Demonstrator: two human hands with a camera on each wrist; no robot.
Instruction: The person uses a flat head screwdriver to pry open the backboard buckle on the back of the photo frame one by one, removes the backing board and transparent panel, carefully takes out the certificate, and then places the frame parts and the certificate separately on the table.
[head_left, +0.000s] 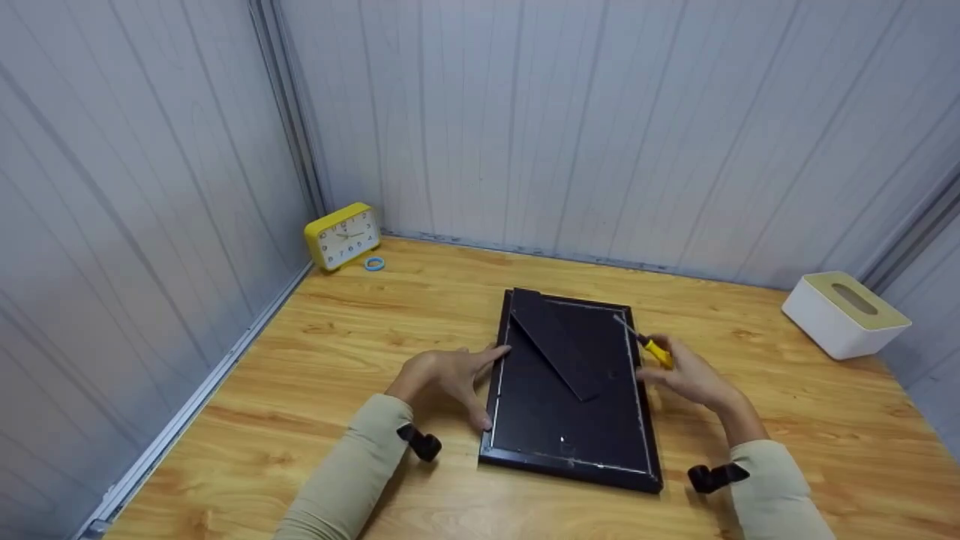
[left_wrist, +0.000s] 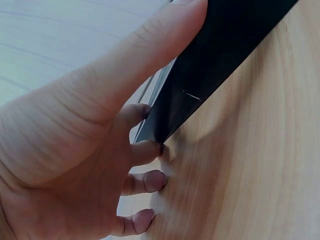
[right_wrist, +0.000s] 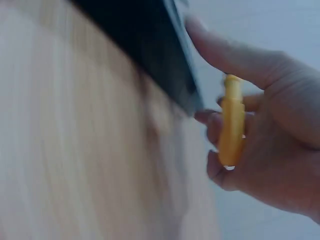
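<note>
A black picture frame [head_left: 540,405] lies back side up on the table, its easel leg [head_left: 553,346] slanting across the backing. At the frame's left edge, my left hand [head_left: 459,375] has thumb and fingers spread apart. The left wrist view shows the thumb on the rim and the other fingers near the side and tabletop. My right hand [head_left: 690,373] is beside the right edge and holds a screwdriver with a yellow handle [right_wrist: 232,125]. In the head view the screwdriver's shaft [head_left: 628,328] points up-left over the frame. The right thumb is close to the frame's edge.
A yellow alarm clock [head_left: 345,237] stands in the back left corner, with a small blue ring [head_left: 374,263] next to it. A white tissue box [head_left: 844,319] with a wood-toned lid is at the right. Panelled walls border the wooden table [head_left: 390,300].
</note>
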